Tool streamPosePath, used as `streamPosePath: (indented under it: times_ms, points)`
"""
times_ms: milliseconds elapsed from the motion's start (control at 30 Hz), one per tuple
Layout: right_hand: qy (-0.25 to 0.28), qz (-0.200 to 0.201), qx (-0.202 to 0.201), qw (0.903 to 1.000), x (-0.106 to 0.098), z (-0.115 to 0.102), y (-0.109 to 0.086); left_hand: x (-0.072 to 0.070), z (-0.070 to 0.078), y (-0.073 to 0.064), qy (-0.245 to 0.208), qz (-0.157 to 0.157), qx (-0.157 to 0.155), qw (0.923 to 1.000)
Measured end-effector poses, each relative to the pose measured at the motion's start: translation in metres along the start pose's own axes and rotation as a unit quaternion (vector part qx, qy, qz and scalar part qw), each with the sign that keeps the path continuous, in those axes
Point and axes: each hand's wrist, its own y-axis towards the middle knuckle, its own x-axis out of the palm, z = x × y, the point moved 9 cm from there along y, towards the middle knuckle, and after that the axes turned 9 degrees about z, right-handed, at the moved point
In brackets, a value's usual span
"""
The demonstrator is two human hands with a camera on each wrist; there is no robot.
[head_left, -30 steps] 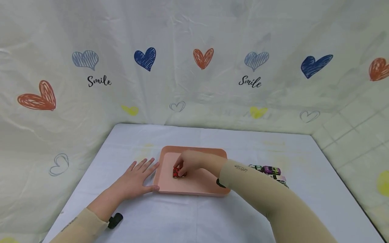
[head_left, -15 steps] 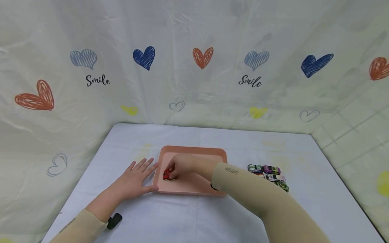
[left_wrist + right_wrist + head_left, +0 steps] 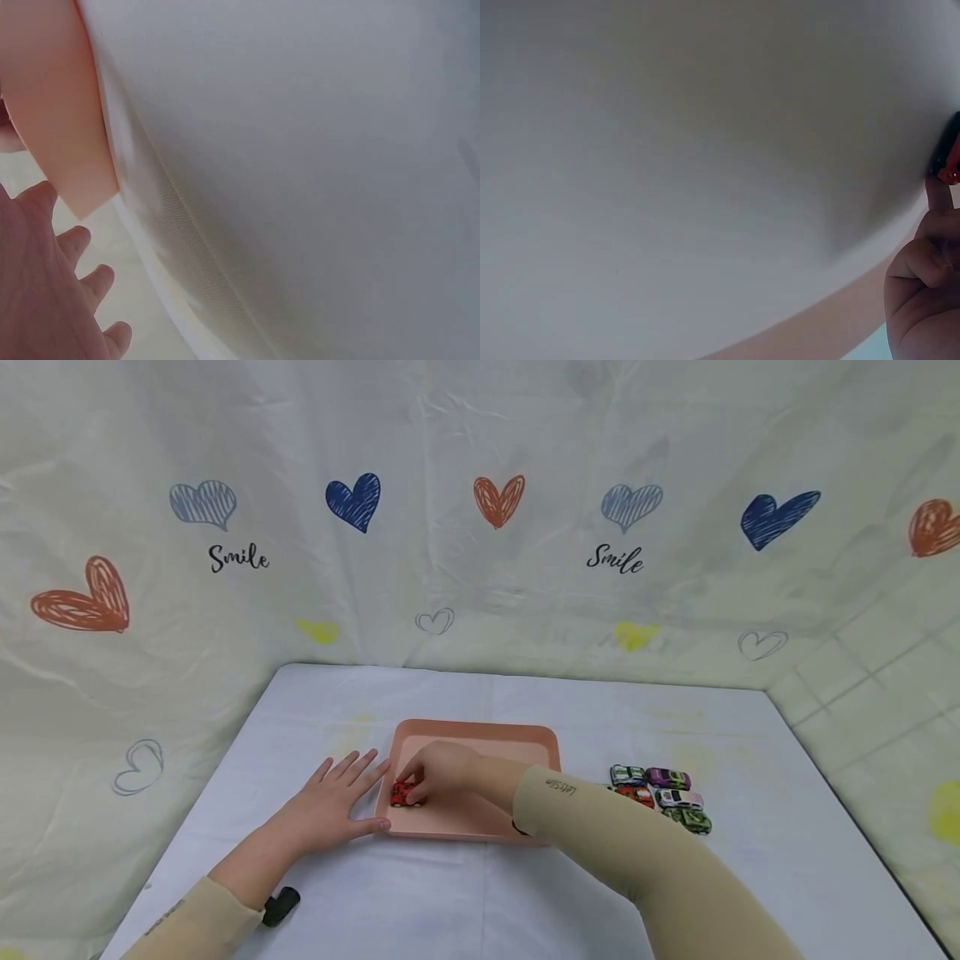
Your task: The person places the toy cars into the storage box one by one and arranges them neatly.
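In the head view a small red toy car [image 3: 400, 794] with dark markings is at the left end of a pink tray [image 3: 480, 727]. My right hand [image 3: 442, 770] pinches it between thumb and fingers from above. The right wrist view catches only an edge of the red car [image 3: 951, 161] beside the fingers. My left hand [image 3: 330, 806] lies spread at the tray's left side, its thumb and fingertips at the rim. In the left wrist view the left hand [image 3: 45, 277] has its fingers stretched out by the tray's pink wall [image 3: 64, 112].
To the right of the tray, several toy cars stand grouped on the white-covered table [image 3: 585, 893]: a purple one [image 3: 668, 778], a white one [image 3: 679, 800], a green one [image 3: 688, 820] and others. The right forearm passes over the tray's right part. A heart-printed curtain [image 3: 480, 568] hangs behind.
My right hand has moved left along the tray with the red toy car, toward the left rim. More of the grouped cars show beyond the right sleeve. The left hand stays in place.
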Motion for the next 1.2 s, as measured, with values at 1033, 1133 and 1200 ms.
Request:
streamPosePath:
  times_ms: [1033,1133,1200]
  points:
    - [0.069,0.031,0.013,0.9970,-0.046,0.010,-0.030,0.004,-0.001,0.002,0.001,0.004,-0.010,0.9999]
    - [0.089,0.041,0.014,0.9951,-0.056,0.013,-0.038,0.005,-0.002,0.002,-0.003,0.006,-0.010,0.9999]
    - [0.105,0.047,0.015,0.9933,-0.063,0.015,-0.045,0.006,-0.002,0.003,-0.008,0.008,-0.011,0.9999]
